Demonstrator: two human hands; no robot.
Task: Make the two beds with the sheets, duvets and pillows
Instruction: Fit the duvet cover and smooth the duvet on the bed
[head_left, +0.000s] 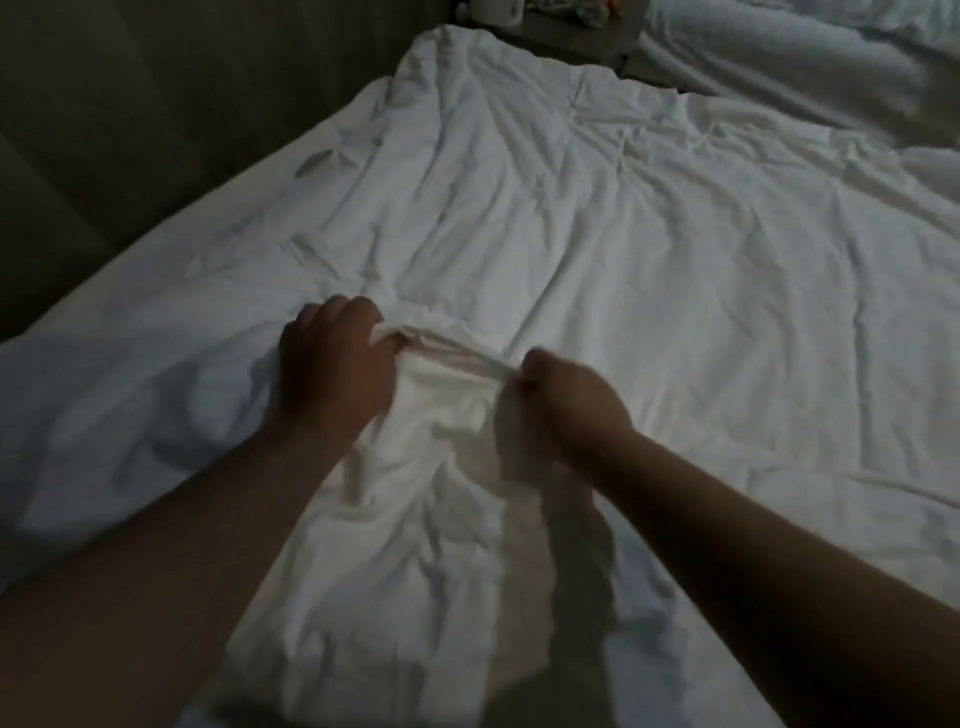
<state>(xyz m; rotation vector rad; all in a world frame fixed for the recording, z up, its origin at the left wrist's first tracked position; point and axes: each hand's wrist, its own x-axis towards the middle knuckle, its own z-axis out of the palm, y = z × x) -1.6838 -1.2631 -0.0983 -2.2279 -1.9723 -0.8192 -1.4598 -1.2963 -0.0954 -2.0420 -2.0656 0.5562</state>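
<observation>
Head view. The near bed (88, 291) fills the frame from lower left to right edge. A white duvet (649, 244) lies crumpled on it, its long axis running from the lower centre up to the upper centre, where its far end bunches against a nightstand (576, 41) carrying a mug (498, 10). At the left of the frame a strip of sheet (130, 374) shows beside the duvet's edge, next to a dark wall panel (130, 104).

Both hands meet at centre frame on one raised fold (452, 364) of the duvet. The left hand (337, 364) has its fingers curled round the fold's left end; the right hand (566, 400) is fisted on the right end. Each grip is closed on cloth, though blur hides the single fingers. The fold stretches taut from left to right between the grips, across the duvet's long axis.

Most of the duvet lies above and to the right of the grips, so the right hand is the nearer to it; spreading probably calls for a pull toward the left of the frame.

The second bed (779, 57), also in white bedding, occupies the upper right corner.
</observation>
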